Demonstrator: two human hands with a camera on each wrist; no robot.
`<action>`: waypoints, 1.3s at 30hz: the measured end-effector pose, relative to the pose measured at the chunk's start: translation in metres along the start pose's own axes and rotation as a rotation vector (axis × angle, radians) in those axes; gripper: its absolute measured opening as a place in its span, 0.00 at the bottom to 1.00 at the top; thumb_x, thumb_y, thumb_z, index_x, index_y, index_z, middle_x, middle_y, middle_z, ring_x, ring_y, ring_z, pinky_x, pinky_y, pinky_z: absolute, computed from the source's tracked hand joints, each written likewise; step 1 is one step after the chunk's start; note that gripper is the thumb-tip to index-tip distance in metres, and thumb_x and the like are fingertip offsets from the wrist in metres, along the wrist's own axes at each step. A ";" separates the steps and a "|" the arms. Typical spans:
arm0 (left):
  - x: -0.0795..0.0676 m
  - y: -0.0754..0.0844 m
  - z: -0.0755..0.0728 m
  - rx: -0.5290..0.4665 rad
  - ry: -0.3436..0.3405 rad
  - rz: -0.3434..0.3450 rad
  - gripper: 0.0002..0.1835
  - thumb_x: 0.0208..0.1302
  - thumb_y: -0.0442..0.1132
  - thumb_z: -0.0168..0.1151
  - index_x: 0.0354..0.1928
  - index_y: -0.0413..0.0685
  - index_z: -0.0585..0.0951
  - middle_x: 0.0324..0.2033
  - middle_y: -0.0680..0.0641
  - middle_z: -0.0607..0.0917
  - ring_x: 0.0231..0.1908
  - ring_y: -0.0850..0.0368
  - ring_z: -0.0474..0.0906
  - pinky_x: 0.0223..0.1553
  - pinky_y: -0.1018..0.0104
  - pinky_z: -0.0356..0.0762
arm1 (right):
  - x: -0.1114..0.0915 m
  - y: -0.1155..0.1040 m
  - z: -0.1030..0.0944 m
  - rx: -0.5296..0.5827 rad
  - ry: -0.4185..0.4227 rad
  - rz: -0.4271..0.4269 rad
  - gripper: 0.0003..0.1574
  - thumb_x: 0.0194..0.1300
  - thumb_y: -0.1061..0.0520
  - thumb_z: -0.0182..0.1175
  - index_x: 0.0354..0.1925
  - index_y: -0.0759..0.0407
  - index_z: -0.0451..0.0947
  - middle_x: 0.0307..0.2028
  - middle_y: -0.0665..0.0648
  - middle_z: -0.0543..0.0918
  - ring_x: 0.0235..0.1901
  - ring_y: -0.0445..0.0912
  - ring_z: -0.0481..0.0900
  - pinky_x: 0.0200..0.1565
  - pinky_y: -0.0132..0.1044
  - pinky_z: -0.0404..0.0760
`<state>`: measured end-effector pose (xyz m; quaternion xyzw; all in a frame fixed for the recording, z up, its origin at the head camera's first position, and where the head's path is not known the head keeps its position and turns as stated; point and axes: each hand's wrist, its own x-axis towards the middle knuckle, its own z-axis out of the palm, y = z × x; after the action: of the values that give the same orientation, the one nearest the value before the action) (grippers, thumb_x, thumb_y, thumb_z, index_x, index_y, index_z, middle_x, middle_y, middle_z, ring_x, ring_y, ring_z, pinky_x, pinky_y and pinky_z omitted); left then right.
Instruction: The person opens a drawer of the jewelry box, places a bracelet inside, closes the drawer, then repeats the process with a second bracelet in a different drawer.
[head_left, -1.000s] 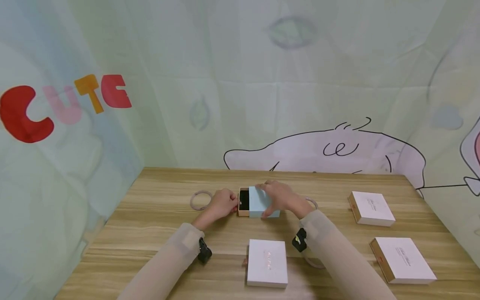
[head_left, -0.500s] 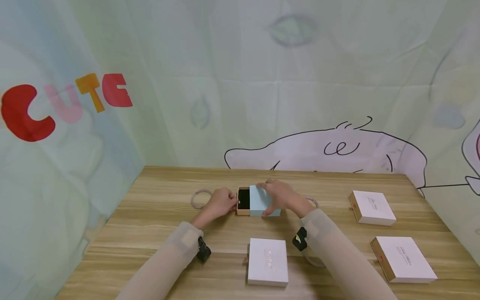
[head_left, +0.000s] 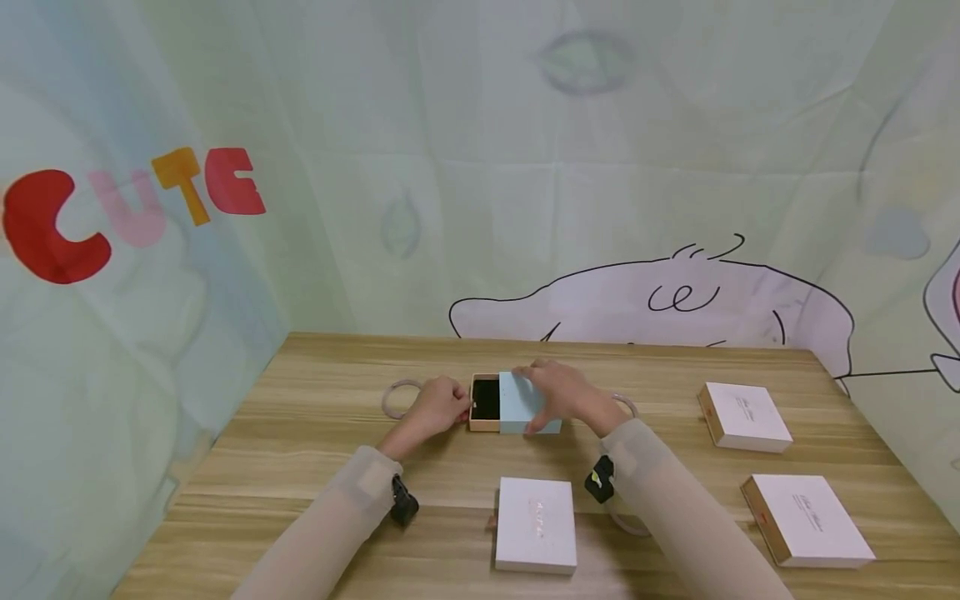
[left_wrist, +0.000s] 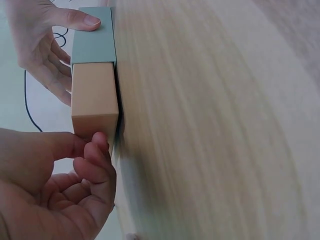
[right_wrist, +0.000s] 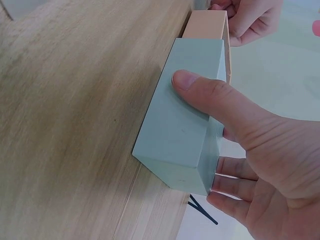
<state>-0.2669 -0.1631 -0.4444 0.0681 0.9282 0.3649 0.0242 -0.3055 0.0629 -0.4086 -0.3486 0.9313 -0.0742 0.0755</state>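
A light blue drawer-style gift box (head_left: 512, 410) lies on the table, its tan drawer (left_wrist: 94, 90) slid partway out to the left. Black lining (head_left: 487, 400) shows inside, with a small pale speck near the left edge. My left hand (head_left: 441, 403) pinches at the drawer's end between thumb and bent forefinger; what lies between the fingertips is hidden. The right hand (head_left: 561, 390) grips the blue sleeve across its width. Its thumb (right_wrist: 197, 90) presses one long side, while the other fingers reach the opposite side.
A white box (head_left: 535, 525) lies in front, with two more white boxes (head_left: 744, 417) at the right. One thin ring (head_left: 384, 402) lies beside the left hand. Another ring (head_left: 632, 407) and a third (head_left: 627, 528) are partly hidden by the right arm. A printed curtain (head_left: 360, 208) stands behind.
The left hand has moved slightly left, drawing the drawer further out, so more black lining shows. The right hand has kept its grip on the sleeve.
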 end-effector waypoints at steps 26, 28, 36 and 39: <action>-0.004 -0.006 -0.009 0.002 0.021 -0.009 0.18 0.66 0.31 0.60 0.15 0.42 0.77 0.13 0.53 0.76 0.16 0.63 0.63 0.20 0.74 0.58 | -0.001 0.000 -0.001 0.004 0.007 -0.019 0.63 0.41 0.42 0.82 0.70 0.62 0.67 0.60 0.65 0.75 0.57 0.58 0.74 0.53 0.52 0.77; -0.003 -0.007 -0.010 0.000 0.016 -0.008 0.18 0.67 0.31 0.60 0.16 0.41 0.77 0.14 0.52 0.77 0.16 0.63 0.64 0.20 0.73 0.58 | 0.000 0.000 -0.001 0.005 0.009 -0.017 0.63 0.41 0.42 0.83 0.70 0.62 0.67 0.60 0.65 0.75 0.57 0.58 0.74 0.53 0.52 0.77; -0.006 -0.007 -0.013 0.042 0.018 0.017 0.17 0.65 0.31 0.60 0.16 0.38 0.78 0.13 0.52 0.76 0.16 0.63 0.63 0.22 0.72 0.59 | 0.000 0.000 0.000 0.005 0.001 -0.013 0.63 0.41 0.42 0.83 0.70 0.62 0.66 0.60 0.65 0.75 0.57 0.57 0.74 0.53 0.51 0.77; -0.006 -0.007 -0.014 0.054 0.021 0.020 0.17 0.65 0.31 0.59 0.16 0.38 0.78 0.12 0.53 0.75 0.16 0.63 0.64 0.23 0.72 0.60 | 0.000 0.000 0.000 0.009 0.001 -0.007 0.63 0.41 0.42 0.83 0.70 0.61 0.66 0.60 0.65 0.75 0.56 0.57 0.74 0.53 0.51 0.77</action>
<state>-0.2631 -0.1785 -0.4394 0.0744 0.9371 0.3409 0.0090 -0.3057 0.0632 -0.4088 -0.3514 0.9298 -0.0786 0.0763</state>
